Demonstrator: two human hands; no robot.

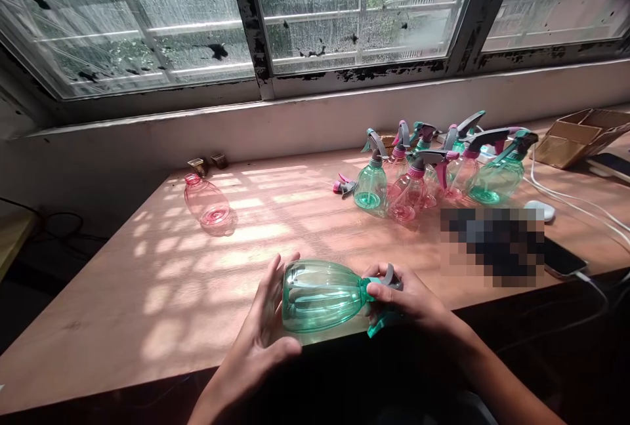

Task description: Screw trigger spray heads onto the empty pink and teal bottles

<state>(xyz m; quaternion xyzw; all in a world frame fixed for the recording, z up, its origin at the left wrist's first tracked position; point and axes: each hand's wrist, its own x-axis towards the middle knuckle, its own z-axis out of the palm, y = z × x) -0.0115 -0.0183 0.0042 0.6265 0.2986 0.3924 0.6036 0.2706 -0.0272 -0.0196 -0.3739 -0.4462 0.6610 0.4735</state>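
A clear green spray bottle [319,297] lies on its side at the near edge of the wooden table [147,294], its base to the left. My left hand [260,340] wraps round the bottle's base end. My right hand [406,297] is closed on the grey and teal trigger head [388,277] at the bottle's neck. Both hands grip it just above the table edge.
Several green and pink spray bottles [423,172] stand clustered at the back right. A pink bottle without a head [207,202] lies at the left, and a loose pink trigger head [343,185] lies beside the cluster. A cardboard box [575,136], white cables [575,199] and a phone [564,258] are on the right.
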